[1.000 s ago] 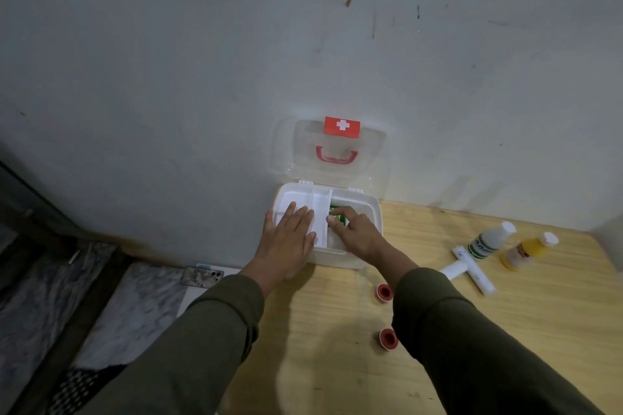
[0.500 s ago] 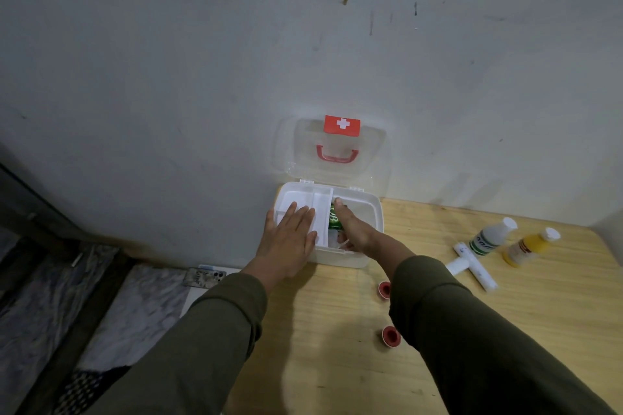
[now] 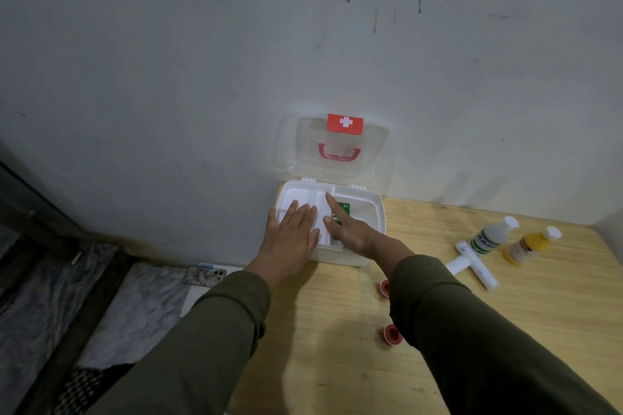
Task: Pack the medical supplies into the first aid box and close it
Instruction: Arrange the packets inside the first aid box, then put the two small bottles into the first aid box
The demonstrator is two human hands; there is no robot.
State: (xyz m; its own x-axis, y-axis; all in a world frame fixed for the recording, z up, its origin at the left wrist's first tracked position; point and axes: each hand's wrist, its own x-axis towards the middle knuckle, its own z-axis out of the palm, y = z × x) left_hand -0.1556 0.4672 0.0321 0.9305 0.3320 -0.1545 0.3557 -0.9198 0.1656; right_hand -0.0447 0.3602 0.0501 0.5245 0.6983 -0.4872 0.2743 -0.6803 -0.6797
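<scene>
The white first aid box point(image 3: 369, 212) stands open against the wall, its clear lid point(image 3: 337, 148) with a red cross label and red handle leaning upright. My left hand point(image 3: 291, 236) lies flat, fingers spread, on the white tray in the box's left part. My right hand point(image 3: 350, 229) reaches into the middle compartment, index finger stretched over a green packet point(image 3: 344, 209); I cannot tell whether it grips it. On the table lie a white bottle point(image 3: 492, 234), a yellow bottle point(image 3: 531, 244), two white rolls point(image 3: 475, 268) crossed, and two red tape rolls point(image 3: 391, 333).
The wooden table point(image 3: 337, 364) ends at the left beside my left sleeve. A phone point(image 3: 205, 274) lies on a white surface left of the table. The grey wall stands directly behind the box.
My right hand has flattened and stretched its index finger further over the green packet. The left hand has stayed flat on the tray.
</scene>
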